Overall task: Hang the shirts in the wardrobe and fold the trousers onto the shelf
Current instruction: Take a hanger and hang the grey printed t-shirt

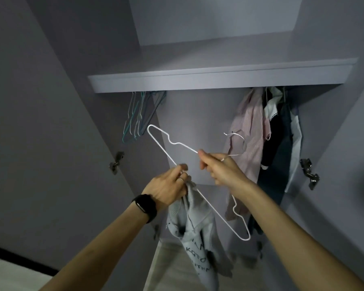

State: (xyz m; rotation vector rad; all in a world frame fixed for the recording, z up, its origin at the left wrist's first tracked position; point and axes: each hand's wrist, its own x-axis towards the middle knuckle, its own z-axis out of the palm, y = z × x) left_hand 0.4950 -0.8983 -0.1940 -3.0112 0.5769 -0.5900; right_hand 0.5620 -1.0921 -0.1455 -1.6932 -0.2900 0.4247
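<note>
A white wire hanger (166,141) is held tilted in front of the open wardrobe. My right hand (221,168) is closed on it just below the hook. My left hand (168,185) grips a pale grey shirt (195,234) with dark lettering and touches the hanger's lower bar; the shirt hangs down from that hand. Under the shelf (198,80), a pink striped shirt (250,131) and darker clothes (282,143) hang at the right.
Several empty wire hangers (139,114) hang at the left under the shelf. Both wardrobe doors stand open, with metal hinges (309,173) on the right door and on the left one (116,160). A pale floor shows below.
</note>
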